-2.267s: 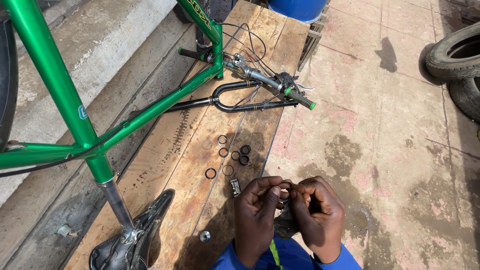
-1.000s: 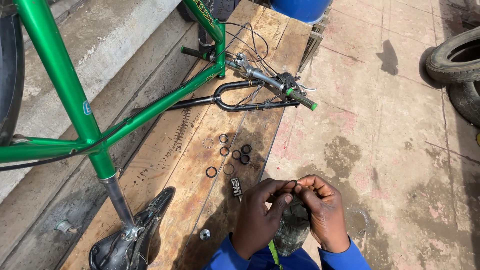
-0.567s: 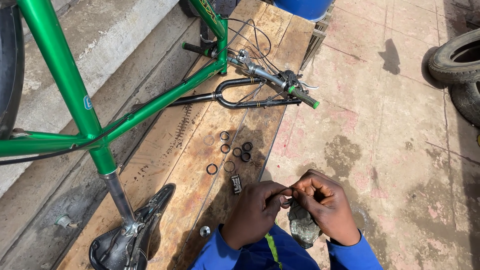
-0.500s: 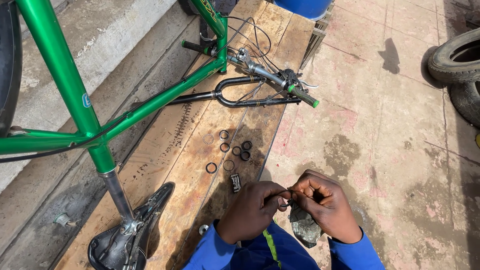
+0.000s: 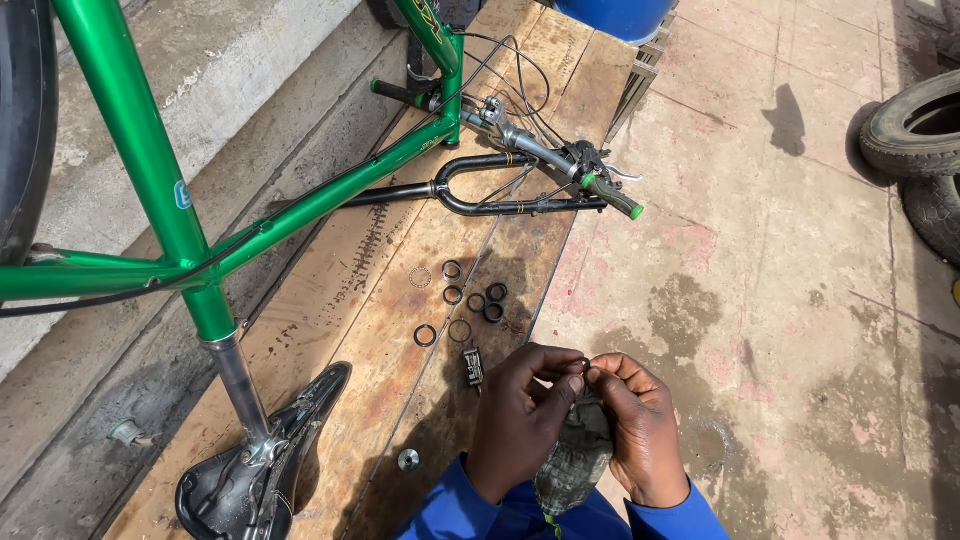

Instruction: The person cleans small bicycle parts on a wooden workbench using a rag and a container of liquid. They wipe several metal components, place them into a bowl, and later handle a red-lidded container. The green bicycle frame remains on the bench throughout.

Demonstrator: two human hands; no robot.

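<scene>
Both hands met low in the view, over the edge of a wooden board (image 5: 370, 300). The left hand (image 5: 520, 420) and right hand (image 5: 640, 425) had their fingers curled in, fingertips pinching a small ring (image 5: 584, 368) between them; what kind of ring it was, I could not tell. Under the hands sat a grimy shoe (image 5: 572, 465). Just beyond them on the board lay a scatter of dark rings (image 5: 470, 298) and a small metal piece (image 5: 473, 366). A green frame (image 5: 150, 170) stood upside down on the board, saddle (image 5: 255, 470) down, with a black fork (image 5: 480, 190) and handlebar (image 5: 540, 155) lying near. Tyres (image 5: 915, 125) lay well apart on the concrete
</scene>
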